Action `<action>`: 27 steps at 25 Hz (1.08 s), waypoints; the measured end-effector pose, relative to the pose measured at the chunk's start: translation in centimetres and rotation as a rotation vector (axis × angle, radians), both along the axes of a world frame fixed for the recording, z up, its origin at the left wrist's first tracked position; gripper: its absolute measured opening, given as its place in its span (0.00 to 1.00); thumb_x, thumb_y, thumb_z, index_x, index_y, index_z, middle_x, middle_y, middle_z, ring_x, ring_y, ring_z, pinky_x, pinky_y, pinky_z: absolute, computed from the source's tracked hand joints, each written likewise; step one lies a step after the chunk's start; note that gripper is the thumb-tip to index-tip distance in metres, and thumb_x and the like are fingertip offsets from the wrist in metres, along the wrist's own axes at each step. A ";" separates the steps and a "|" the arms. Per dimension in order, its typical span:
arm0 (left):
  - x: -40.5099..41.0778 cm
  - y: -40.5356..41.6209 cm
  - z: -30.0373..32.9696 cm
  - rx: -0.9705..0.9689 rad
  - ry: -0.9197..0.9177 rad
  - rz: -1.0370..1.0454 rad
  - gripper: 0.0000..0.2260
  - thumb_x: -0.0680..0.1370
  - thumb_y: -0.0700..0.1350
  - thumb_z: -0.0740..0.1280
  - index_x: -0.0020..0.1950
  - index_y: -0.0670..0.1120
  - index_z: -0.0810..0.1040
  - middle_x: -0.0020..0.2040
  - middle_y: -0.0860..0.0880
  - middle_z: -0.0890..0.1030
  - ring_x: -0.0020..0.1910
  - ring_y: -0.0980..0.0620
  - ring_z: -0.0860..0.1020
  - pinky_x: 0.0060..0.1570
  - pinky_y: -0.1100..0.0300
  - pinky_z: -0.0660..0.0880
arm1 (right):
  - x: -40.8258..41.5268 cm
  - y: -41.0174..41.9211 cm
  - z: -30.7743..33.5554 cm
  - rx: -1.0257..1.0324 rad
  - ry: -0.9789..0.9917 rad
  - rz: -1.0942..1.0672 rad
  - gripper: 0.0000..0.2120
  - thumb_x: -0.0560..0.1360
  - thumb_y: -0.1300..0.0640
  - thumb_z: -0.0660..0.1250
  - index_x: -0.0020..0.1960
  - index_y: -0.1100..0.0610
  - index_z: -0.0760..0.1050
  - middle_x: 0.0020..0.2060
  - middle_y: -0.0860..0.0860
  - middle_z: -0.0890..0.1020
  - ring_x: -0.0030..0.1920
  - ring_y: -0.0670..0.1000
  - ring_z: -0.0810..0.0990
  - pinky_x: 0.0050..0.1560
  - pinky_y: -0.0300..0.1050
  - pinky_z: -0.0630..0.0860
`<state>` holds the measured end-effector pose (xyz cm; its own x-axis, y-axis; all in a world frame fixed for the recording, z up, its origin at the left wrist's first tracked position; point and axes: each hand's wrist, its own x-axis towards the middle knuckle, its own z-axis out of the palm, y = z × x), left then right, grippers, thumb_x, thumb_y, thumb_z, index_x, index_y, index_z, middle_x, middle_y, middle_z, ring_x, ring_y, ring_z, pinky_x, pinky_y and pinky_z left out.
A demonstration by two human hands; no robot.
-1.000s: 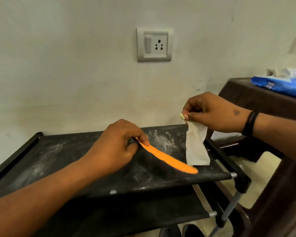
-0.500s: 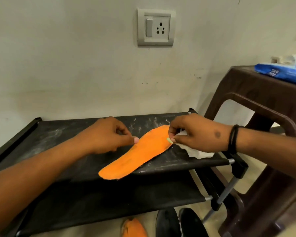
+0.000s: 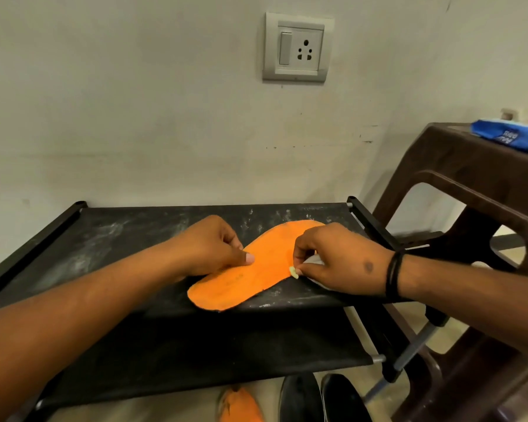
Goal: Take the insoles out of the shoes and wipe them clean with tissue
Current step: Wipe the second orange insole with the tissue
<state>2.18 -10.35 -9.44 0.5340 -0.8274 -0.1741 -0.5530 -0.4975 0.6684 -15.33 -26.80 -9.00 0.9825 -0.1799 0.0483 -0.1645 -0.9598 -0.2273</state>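
**Insole flat on rack top, held at both edges**

The orange insole (image 3: 256, 266) lies flat on the dusty black top shelf of the shoe rack (image 3: 128, 239), toward the rack's right end, its heel end reaching the shelf's front edge and its toe end pointing to the back right corner.

The left hand (image 3: 211, 248) sits on the shelf at the insole's left edge. Its fingers are curled and the thumb tip presses down on the insole near mid-length, pinning that edge; the insole extends to the right of this grip.

The right hand (image 3: 339, 257) sits over the insole's right edge, opposite the left hand. Its fingers are curled around a wad of white tissue (image 3: 316, 263), which shows only in part beneath the palm, against the insole's edge. Whether the tissue reaches under the fingertips cannot be told. A black band (image 3: 393, 277) circles the right wrist.

Below the rack's front edge, on the floor, stand a pair of black shoes (image 3: 323, 400) and, just to their left, a second orange insole (image 3: 240, 405). Right of the rack is a brown plastic stool (image 3: 470, 190) bearing a blue packet (image 3: 512, 137). On the wall above the rack is a socket plate (image 3: 297, 47).
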 end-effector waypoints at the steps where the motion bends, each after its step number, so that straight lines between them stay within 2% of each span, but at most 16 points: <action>1: 0.3 -0.4 -0.2 -0.070 -0.141 0.028 0.07 0.76 0.49 0.75 0.48 0.46 0.85 0.44 0.52 0.85 0.47 0.54 0.82 0.51 0.56 0.78 | 0.1 -0.1 -0.1 -0.011 -0.029 -0.020 0.04 0.77 0.49 0.67 0.46 0.48 0.80 0.45 0.42 0.82 0.49 0.42 0.78 0.54 0.48 0.78; 3: 0.5 -0.8 -0.4 -0.207 -0.367 0.068 0.07 0.75 0.50 0.75 0.51 0.51 0.84 0.43 0.56 0.82 0.46 0.58 0.80 0.48 0.57 0.78 | 0.5 -0.4 0.0 -0.030 -0.074 -0.056 0.04 0.77 0.49 0.67 0.47 0.48 0.80 0.47 0.43 0.82 0.50 0.44 0.79 0.55 0.49 0.78; 4: 0.6 -0.8 -0.6 -0.252 -0.385 0.065 0.07 0.75 0.50 0.75 0.51 0.52 0.84 0.44 0.56 0.82 0.45 0.59 0.79 0.48 0.57 0.78 | 0.6 -0.5 0.2 -0.029 -0.076 -0.069 0.04 0.77 0.50 0.67 0.48 0.48 0.80 0.48 0.43 0.82 0.51 0.44 0.79 0.56 0.50 0.78; 8: 0.4 -0.2 -2.0 -0.235 -0.347 -0.022 0.04 0.76 0.49 0.73 0.49 0.53 0.87 0.45 0.58 0.84 0.45 0.60 0.80 0.50 0.57 0.78 | 1.0 -0.4 1.6 -0.046 0.023 -0.037 0.04 0.77 0.51 0.68 0.50 0.48 0.80 0.50 0.42 0.82 0.52 0.42 0.79 0.59 0.47 0.77; 14: 0.0 0.5 -3.0 -0.218 -0.394 -0.060 0.08 0.78 0.51 0.72 0.55 0.54 0.87 0.42 0.61 0.76 0.45 0.61 0.76 0.50 0.59 0.76 | 2.4 1.7 -0.4 -0.111 0.006 -0.079 0.06 0.76 0.52 0.68 0.52 0.48 0.79 0.52 0.45 0.83 0.55 0.48 0.79 0.56 0.48 0.77; 18: 0.1 0.7 -3.2 -0.223 -0.388 -0.067 0.09 0.78 0.51 0.72 0.56 0.54 0.86 0.51 0.57 0.83 0.45 0.62 0.75 0.50 0.61 0.75 | 2.7 2.1 -1.2 -0.099 0.000 -0.179 0.06 0.77 0.52 0.67 0.51 0.50 0.81 0.51 0.47 0.82 0.52 0.50 0.80 0.54 0.49 0.78; 21: 0.1 0.6 -3.0 -0.202 -0.390 -0.084 0.09 0.78 0.50 0.71 0.56 0.53 0.86 0.55 0.55 0.84 0.46 0.62 0.76 0.52 0.61 0.75 | 3.5 2.5 -1.8 -0.039 -0.002 -0.231 0.05 0.77 0.53 0.67 0.49 0.52 0.81 0.50 0.50 0.83 0.50 0.51 0.80 0.54 0.51 0.79; 25: 0.0 0.5 -3.0 -0.181 -0.388 -0.095 0.09 0.80 0.48 0.70 0.58 0.52 0.86 0.58 0.53 0.84 0.54 0.56 0.80 0.56 0.59 0.77 | 4.7 3.1 -1.7 0.035 0.019 -0.189 0.07 0.77 0.58 0.66 0.50 0.55 0.83 0.49 0.51 0.85 0.50 0.51 0.81 0.55 0.50 0.78; 27: 0.1 0.6 -3.2 -0.171 -0.393 -0.091 0.09 0.79 0.46 0.70 0.57 0.53 0.86 0.55 0.53 0.84 0.53 0.55 0.81 0.54 0.59 0.77 | 5.1 3.9 -1.5 0.037 0.017 -0.116 0.09 0.76 0.59 0.65 0.51 0.56 0.83 0.50 0.52 0.85 0.50 0.52 0.81 0.55 0.48 0.78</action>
